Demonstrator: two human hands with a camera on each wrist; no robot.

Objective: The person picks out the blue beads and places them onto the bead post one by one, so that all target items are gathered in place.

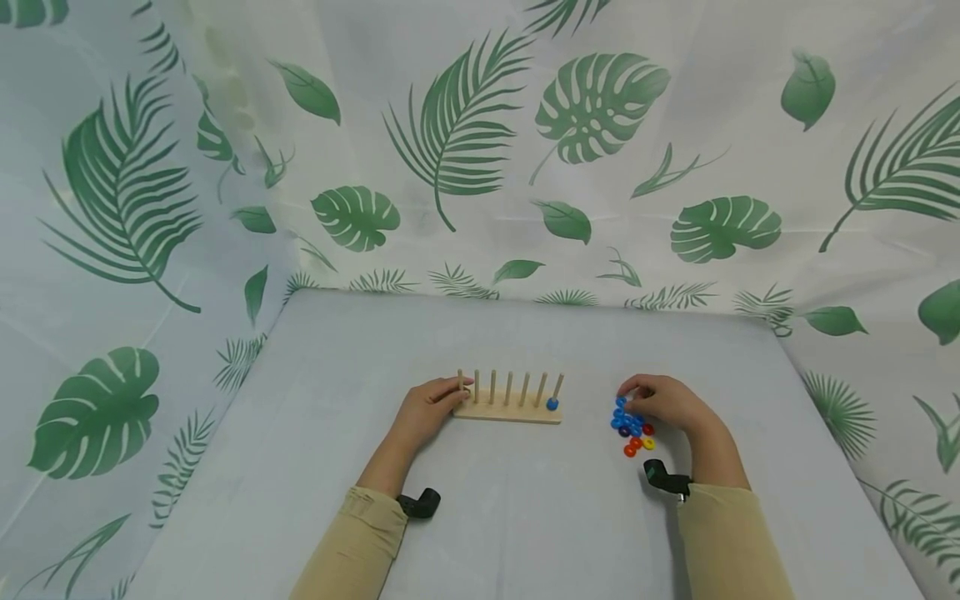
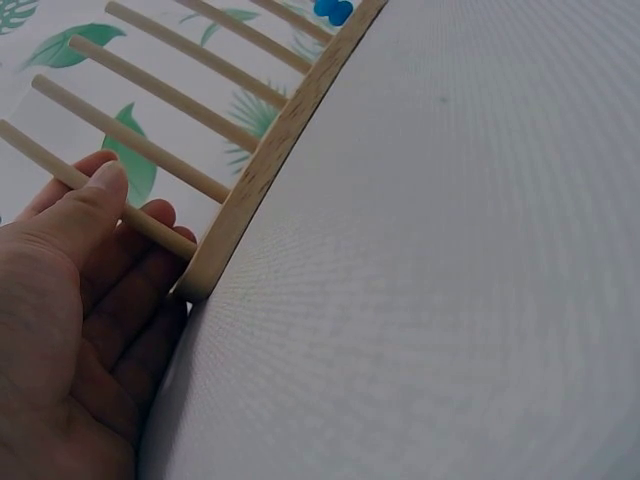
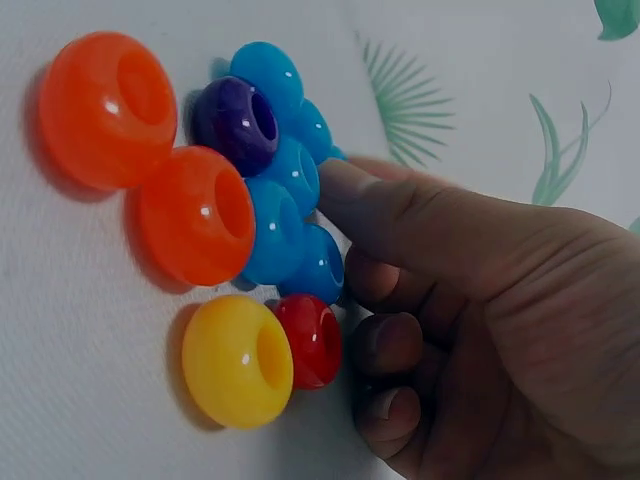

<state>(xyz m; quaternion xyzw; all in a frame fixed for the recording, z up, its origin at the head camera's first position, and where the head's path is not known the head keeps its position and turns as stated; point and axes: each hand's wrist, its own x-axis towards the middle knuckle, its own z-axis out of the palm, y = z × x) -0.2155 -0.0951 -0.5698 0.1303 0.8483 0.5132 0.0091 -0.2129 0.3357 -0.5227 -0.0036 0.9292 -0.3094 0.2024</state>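
Note:
A wooden peg board (image 1: 510,412) with a row of several upright pegs stands on the table. Blue beads (image 2: 340,12) sit low on its far right peg. My left hand (image 1: 431,408) pinches the leftmost peg (image 2: 155,230) between thumb and index finger, the other fingers curled by the board's end. To the right lies a cluster of loose beads: several blue ones (image 3: 275,230), one dark purple (image 3: 235,125), two orange (image 3: 195,215), one red (image 3: 312,340) and one yellow (image 3: 235,362). At the cluster's far edge, my right hand (image 1: 667,404) pinches a blue bead (image 1: 621,402), partly hidden behind the thumb.
A pale cloth covers the table (image 1: 495,500). Leaf-print curtains (image 1: 480,167) rise behind it and along both sides. Black wrist cameras (image 1: 422,503) are strapped at both sleeve cuffs.

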